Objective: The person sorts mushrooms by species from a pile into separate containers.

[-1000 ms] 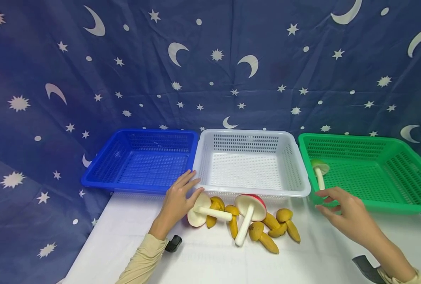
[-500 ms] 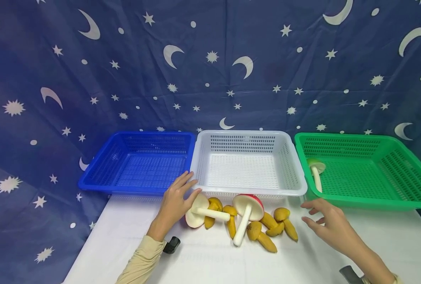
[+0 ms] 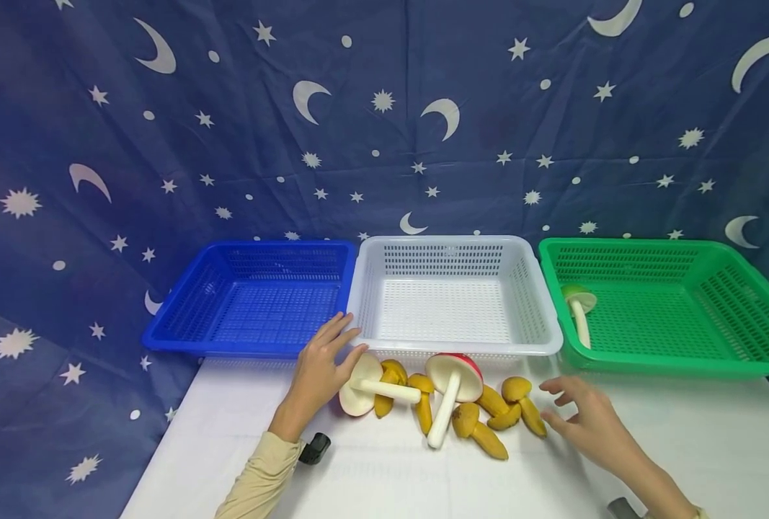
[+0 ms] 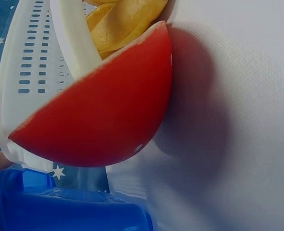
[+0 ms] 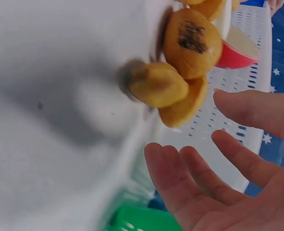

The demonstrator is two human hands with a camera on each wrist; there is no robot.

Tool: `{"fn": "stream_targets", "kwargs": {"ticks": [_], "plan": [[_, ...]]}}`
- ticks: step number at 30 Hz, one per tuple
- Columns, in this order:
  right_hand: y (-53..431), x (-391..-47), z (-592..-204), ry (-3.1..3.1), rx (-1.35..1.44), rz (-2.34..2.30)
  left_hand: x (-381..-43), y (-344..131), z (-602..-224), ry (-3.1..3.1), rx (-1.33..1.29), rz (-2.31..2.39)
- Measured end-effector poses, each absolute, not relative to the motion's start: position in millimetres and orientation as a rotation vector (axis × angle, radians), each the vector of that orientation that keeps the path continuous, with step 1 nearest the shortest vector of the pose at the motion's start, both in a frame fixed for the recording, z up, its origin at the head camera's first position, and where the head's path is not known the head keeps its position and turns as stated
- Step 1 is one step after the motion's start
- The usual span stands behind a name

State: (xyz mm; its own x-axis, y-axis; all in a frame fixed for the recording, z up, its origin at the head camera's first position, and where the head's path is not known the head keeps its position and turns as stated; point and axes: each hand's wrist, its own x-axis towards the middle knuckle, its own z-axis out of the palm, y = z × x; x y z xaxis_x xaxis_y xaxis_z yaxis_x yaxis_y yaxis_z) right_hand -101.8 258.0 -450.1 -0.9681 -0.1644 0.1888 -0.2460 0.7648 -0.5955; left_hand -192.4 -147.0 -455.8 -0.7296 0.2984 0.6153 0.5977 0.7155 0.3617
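Note:
My left hand (image 3: 319,371) is held with relaxed fingers over the corner where the blue basket (image 3: 251,347) and white basket (image 3: 458,348) meet. Just beside it lies a red-capped mushroom (image 3: 390,391) with a white stem; its red cap (image 4: 108,101) fills the left wrist view. My right hand (image 3: 585,418) holds nothing, fingers spread loosely, thumb close to the rightmost yellow-brown mushroom (image 3: 532,417). In the right wrist view that hand (image 5: 218,168) reaches toward the yellow mushroom's stem end (image 5: 158,84). A second red-capped mushroom (image 3: 445,411) lies mid-row among several yellow-brown ones.
The green basket (image 3: 676,363) stands at the right, with a green-capped mushroom (image 3: 580,324) leaning at its left side. All three baskets line the back of the white table (image 3: 384,490). A blue star-and-moon cloth (image 3: 384,130) hangs behind them.
My right hand has moved left and toward me, from the front rim of the green basket to beside the rightmost yellow-brown mushroom. The left hand has stayed put.

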Motion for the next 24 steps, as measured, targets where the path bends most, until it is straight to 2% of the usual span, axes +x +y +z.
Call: {"fn": "stream_targets", "kwargs": {"ticks": [14,24], "plan": [[246,-108,-480,-2.935,0.11,1.112,-192,-146,-455,-2.398,-0.685,-0.75],[243,-109,-488,-2.868,0.09,1.038,-190,-146,-453,-2.407,-0.679,-0.749]]}}
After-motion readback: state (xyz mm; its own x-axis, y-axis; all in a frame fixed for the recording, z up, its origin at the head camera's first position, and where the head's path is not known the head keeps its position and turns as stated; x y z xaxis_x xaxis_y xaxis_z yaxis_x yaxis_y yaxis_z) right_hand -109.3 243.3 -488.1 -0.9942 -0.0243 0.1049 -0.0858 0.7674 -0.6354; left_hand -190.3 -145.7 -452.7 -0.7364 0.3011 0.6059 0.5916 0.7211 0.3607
